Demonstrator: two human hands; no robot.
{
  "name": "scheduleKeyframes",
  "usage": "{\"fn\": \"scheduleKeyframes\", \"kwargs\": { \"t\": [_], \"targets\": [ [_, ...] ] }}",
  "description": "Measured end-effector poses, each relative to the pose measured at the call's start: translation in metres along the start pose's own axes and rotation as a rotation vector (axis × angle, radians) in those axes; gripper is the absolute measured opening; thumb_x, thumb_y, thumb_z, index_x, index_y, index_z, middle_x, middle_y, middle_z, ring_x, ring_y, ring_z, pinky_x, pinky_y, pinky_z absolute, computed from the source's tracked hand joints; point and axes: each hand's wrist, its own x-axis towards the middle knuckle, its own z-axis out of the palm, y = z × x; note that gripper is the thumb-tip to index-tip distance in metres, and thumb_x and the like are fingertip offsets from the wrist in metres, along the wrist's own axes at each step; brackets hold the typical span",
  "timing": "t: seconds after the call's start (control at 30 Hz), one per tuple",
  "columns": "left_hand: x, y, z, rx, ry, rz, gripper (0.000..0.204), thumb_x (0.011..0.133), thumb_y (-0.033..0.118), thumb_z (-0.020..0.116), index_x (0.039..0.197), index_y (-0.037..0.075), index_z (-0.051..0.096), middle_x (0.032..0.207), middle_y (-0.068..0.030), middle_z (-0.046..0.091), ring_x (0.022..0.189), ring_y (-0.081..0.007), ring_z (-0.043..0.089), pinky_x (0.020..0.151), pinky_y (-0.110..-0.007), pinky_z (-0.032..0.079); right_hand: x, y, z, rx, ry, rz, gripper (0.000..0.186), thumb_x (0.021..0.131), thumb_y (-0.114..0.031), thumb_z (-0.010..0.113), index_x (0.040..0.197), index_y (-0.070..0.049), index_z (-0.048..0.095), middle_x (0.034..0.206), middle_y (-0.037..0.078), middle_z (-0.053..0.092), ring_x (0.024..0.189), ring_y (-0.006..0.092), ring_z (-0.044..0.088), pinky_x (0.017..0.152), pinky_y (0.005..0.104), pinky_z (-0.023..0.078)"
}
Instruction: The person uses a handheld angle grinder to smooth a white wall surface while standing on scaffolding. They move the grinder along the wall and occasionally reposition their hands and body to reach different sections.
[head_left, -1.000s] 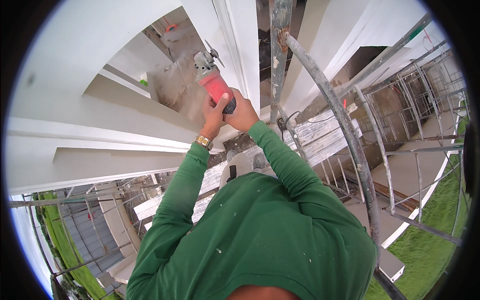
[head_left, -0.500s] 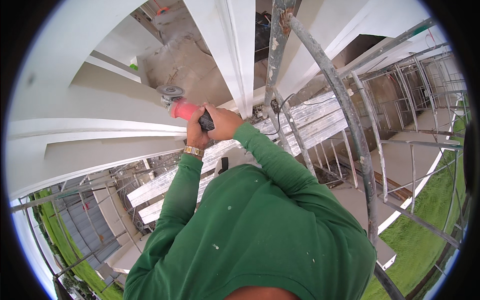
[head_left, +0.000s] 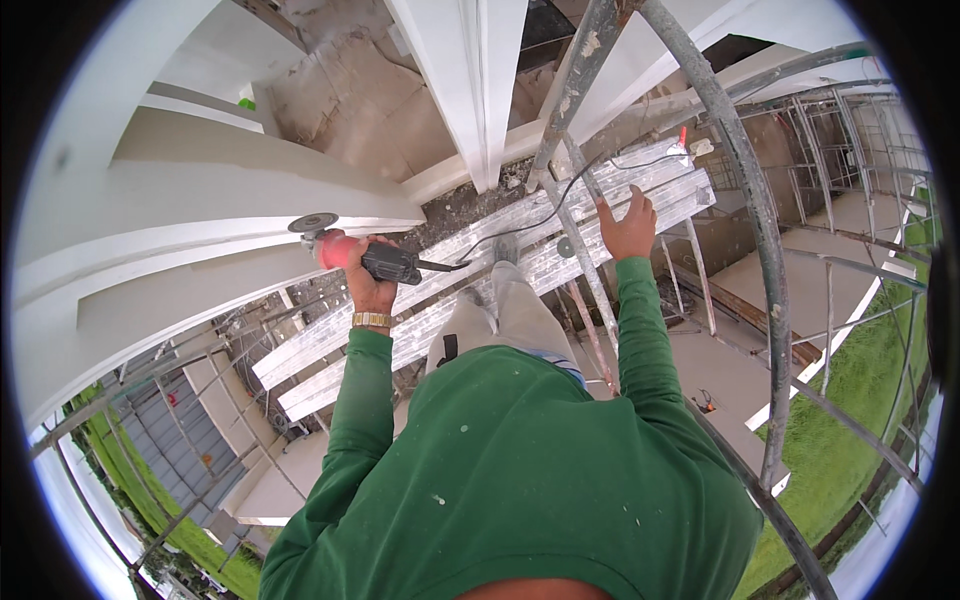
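My left hand [head_left: 370,280], with a metal watch at the wrist, grips a red and black angle grinder [head_left: 338,250] around its body. The grinder's round disc [head_left: 314,222] faces up beside the white wall moulding. From its black rear end a dark power cord [head_left: 500,236] runs to the right over the planks. My right hand [head_left: 630,225] is off the grinder, held out to the right near a scaffold tube, fingers apart and nothing in it.
I stand on white-smeared scaffold planks [head_left: 440,285]. A curved scaffold frame [head_left: 745,200] rises close on my right. A white column [head_left: 470,90] and white wall [head_left: 220,200] are ahead and left. A small round disc [head_left: 566,247] lies by the planks' edge. Grass [head_left: 840,440] shows far below.
My right hand has let go of the grinder and moved out to the right. The left hand has brought the grinder slightly left and down, away from the opening.
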Motion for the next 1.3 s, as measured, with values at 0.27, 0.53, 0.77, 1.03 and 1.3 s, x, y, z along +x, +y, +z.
{"fn": "scheduleKeyframes", "kwargs": {
  "t": [0.27, 0.53, 0.77, 1.03, 1.3],
  "targets": [
    [0.002, 0.003, -0.024, 0.034, -0.006, -0.032, 0.018, 0.09, 0.009, 0.068, 0.103, 0.001, 0.058, 0.099, -0.0086, 0.064, 0.092, -0.0235, 0.065, 0.092, -0.044, 0.056, -0.02, 0.021, 0.034, -0.058, -0.648, 0.329, 0.059, 0.093, -0.05, 0.065, 0.127, -0.002, 0.055, 0.108, 0.027, 0.071, 0.1, 0.0472, 0.069, 0.085, 0.0572, 0.055],
    [0.021, -0.016, -0.036, 0.126, -0.025, -0.017, 0.018, 0.091, 0.009, 0.069, 0.103, 0.001, 0.058, 0.099, -0.0098, 0.063, 0.093, -0.0239, 0.065, 0.092, -0.044, 0.056, -0.018, 0.009, 0.028, -0.159, -0.532, 0.337, 0.049, 0.097, -0.054, 0.059, 0.106, -0.006, 0.065, 0.094, 0.025, 0.074, 0.091, 0.0457, 0.072, 0.081, 0.0569, 0.055],
    [0.029, -0.035, -0.026, 0.194, -0.079, 0.0, 0.022, 0.09, 0.008, 0.069, 0.107, 0.003, 0.056, 0.099, -0.0097, 0.064, 0.093, -0.0238, 0.065, 0.09, -0.044, 0.057, -0.022, 0.008, 0.029, -0.18, -0.505, 0.321, 0.044, 0.098, -0.049, 0.059, 0.104, -0.006, 0.063, 0.089, 0.024, 0.074, 0.085, 0.0453, 0.073, 0.077, 0.0577, 0.055],
    [0.065, -0.082, -0.036, 0.257, -0.087, 0.119, 0.041, 0.088, 0.006, 0.072, 0.122, 0.002, 0.049, 0.105, -0.0131, 0.061, 0.093, -0.0274, 0.066, 0.089, -0.046, 0.058, -0.039, 0.007, 0.037, -0.203, -0.401, 0.245, 0.038, 0.1, -0.045, 0.057, 0.104, -0.007, 0.057, 0.09, 0.021, 0.073, 0.082, 0.0467, 0.07, 0.072, 0.0592, 0.053],
    [0.149, -0.145, -0.096, 0.232, -0.18, 0.066, 0.039, 0.087, 0.006, 0.072, 0.12, -0.001, 0.052, 0.104, -0.0126, 0.064, 0.092, -0.0267, 0.067, 0.086, -0.046, 0.059, -0.05, -0.001, 0.048, -0.444, -0.209, 0.152, 0.029, 0.098, -0.035, 0.063, 0.103, -0.008, 0.054, 0.093, 0.013, 0.071, 0.08, 0.0388, 0.072, 0.063, 0.052, 0.054]
  ]
}}
